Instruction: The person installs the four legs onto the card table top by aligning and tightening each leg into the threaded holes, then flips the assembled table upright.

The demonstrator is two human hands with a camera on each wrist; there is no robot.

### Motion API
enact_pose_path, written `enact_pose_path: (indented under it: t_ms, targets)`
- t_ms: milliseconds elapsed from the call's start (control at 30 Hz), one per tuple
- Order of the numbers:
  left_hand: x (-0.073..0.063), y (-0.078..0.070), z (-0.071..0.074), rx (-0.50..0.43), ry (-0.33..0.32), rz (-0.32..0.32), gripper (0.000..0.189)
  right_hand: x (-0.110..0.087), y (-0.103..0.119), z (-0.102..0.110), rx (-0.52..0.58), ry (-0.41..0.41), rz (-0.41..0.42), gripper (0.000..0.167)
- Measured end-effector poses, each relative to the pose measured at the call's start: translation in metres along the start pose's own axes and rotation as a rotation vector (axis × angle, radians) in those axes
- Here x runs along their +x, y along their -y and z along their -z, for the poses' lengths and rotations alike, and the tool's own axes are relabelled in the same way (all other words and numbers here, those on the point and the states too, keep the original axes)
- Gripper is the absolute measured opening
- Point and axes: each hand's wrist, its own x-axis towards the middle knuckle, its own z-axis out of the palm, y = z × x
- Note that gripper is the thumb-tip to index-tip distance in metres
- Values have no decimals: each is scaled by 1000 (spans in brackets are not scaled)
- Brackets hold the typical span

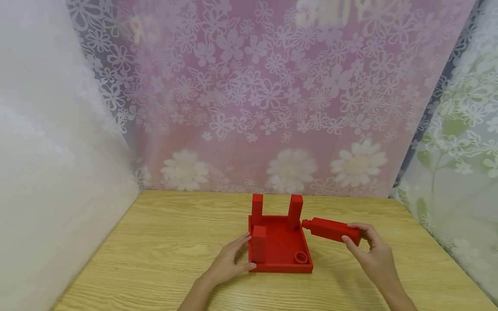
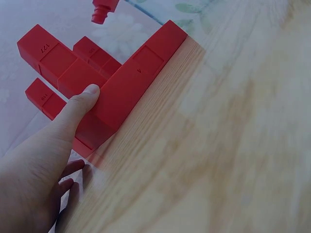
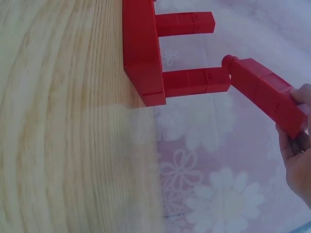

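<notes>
A red, shallow square base (image 1: 282, 268) with raised walls lies on the table, its open side up. Three red square legs stand upright from its corners, one of them the near-left leg (image 1: 259, 245). At the near-right corner sits a round ring socket (image 1: 301, 262). My left hand (image 1: 229, 261) holds the base's near-left corner, thumb on the front wall and fingers along the left side. My right hand (image 1: 375, 255) pinches the plain end of a loose red leg (image 1: 332, 230), raised right of the base. Its threaded tip (image 2: 99, 14) points left, toward the base.
The pale wooden table (image 1: 175, 242) runs back to a pink flowered curtain (image 1: 268, 108). A white sheet (image 1: 50, 142) hangs at the left, and a flowered sheet (image 1: 463, 172) at the right.
</notes>
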Motion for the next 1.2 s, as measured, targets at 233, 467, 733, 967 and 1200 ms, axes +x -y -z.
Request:
enact_pose_path:
  t_ms: [233,467,733,967,1200]
  targets:
    - [0,-1,1,-8,-2,-3,75,2,17,-5,-23,42,7,36]
    - [0,0,0,1,-10,-18,75,3,21,-9,-31,69,78,38]
    - [0,1,-1,5,-7,-12,76,5,23,-12,-43,88,151,44]
    - [0,2,-1,2,-12,-17,76,8,22,-18,-60,136,274,48]
    - [0,2,-1,6,-8,-15,75,9,23,-27,-122,175,325,49]
